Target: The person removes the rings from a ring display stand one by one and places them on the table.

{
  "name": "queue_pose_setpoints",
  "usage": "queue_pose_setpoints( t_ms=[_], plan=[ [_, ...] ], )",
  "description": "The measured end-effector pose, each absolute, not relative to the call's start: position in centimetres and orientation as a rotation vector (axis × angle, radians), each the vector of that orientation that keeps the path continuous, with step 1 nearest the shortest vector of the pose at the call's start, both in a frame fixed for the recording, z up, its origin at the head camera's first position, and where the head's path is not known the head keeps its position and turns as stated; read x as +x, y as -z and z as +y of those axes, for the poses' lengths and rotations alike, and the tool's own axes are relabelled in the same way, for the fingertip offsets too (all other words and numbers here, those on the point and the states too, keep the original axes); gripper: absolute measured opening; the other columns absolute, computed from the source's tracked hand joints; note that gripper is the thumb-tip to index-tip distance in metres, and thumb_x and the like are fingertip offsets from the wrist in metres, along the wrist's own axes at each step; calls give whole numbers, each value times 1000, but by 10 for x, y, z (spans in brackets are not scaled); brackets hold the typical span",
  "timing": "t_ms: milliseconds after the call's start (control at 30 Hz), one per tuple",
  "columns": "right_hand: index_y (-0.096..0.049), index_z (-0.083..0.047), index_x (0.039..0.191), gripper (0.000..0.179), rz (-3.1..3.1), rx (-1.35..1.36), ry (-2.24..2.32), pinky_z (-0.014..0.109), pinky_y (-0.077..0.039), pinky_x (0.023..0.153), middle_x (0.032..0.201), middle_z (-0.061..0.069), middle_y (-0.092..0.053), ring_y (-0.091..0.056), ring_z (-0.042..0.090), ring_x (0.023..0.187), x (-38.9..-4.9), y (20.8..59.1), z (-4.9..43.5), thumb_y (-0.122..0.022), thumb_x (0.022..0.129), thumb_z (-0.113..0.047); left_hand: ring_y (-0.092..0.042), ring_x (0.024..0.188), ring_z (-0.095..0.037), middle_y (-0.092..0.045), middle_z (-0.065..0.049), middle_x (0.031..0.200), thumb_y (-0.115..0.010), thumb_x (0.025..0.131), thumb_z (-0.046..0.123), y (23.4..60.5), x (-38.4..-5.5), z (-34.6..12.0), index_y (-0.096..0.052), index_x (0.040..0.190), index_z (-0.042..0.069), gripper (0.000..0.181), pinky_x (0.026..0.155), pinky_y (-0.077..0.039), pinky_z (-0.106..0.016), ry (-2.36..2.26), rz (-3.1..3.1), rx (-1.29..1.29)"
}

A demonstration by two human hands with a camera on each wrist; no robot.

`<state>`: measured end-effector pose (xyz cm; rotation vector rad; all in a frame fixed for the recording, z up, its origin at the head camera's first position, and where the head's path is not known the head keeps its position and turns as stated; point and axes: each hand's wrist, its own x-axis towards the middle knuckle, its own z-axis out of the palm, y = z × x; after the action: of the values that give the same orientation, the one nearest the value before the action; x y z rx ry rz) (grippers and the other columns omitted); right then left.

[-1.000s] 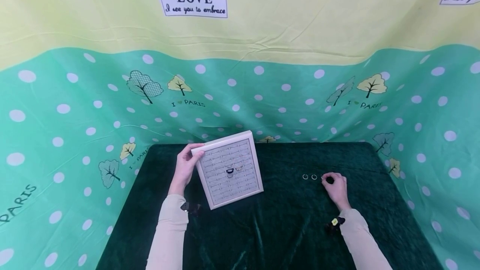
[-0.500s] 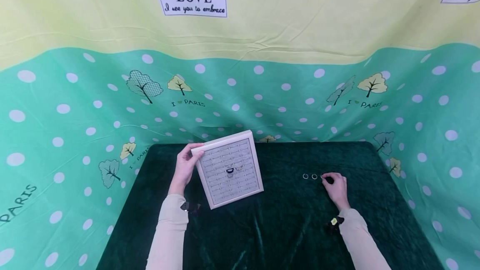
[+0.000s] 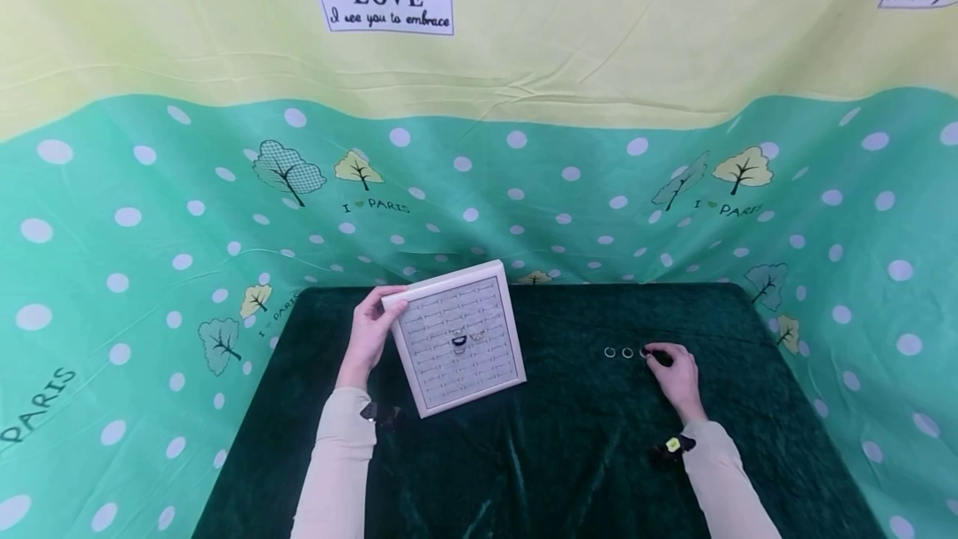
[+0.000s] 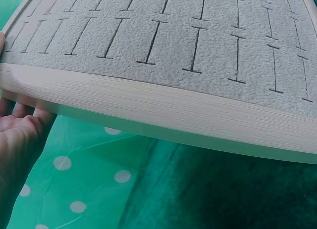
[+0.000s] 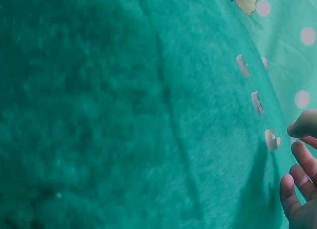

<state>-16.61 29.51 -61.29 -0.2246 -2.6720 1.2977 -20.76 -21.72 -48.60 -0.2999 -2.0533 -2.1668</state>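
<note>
My left hand [image 3: 368,329] grips the upper left corner of a white-framed ring display tray [image 3: 515,339], thumb in front. The tray is tilted up, its grey padded face full of slots. Several rings sit near its middle, one of them a black ring [image 3: 459,343]. At the right, my right hand [image 3: 676,374] is beside the last of three rings in a row on the cloth. That nearest ring [image 5: 270,140] stands just off the fingertips in the right wrist view. Farther along the row are a middle ring [image 5: 257,102] and an end ring [image 5: 242,66].
Dark green velvet cloth [image 3: 569,439] covers the table. Behind and on both sides hangs a green and yellow curtain [image 3: 516,190] with white dots and printed trees. Each wrist wears a small dark camera, one seen at the right wrist [image 3: 674,446].
My right hand has drawn slightly right, away from the ring at its fingertips, which now shows more. The left hand and tray have stayed in place.
</note>
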Motion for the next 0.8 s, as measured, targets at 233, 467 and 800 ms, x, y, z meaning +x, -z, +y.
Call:
queue_pose_setpoints(
  t_ms=[233, 467, 800],
  plan=[
    [-64, 3, 115, 23, -2591, -167, -1374, 58, -31, 95, 123, 24, -52, -44, 40, 117, -166, 603, 282, -59, 94, -6, -62, 88, -17, -63, -2, 101, -59, 94, -1, 486, -207, -217, -52, 119, -13, 29, 73, -52, -31, 2165, -2047, -307],
    [-70, 0, 105, 18, -2551, -68, -1316, 38, -39, 81, 115, 21, -59, -51, 35, 105, -167, 600, 253, -65, 88, -3, -61, 88, -17, -63, -3, 102, -60, 94, 0, 484, -207, -217, -53, 120, -13, 29, 73, -52, -31, 2173, -2046, -290],
    [-72, -2, 102, 16, -2572, 10, -1328, 31, -39, 71, 107, 16, -62, -54, 33, 88, -170, 598, 223, -68, 86, -3, -62, 87, -16, -63, -4, 102, -60, 94, -1, 483, -206, -216, -53, 120, -13, 30, 73, -52, -30, 2175, -2043, -287]
  ],
)
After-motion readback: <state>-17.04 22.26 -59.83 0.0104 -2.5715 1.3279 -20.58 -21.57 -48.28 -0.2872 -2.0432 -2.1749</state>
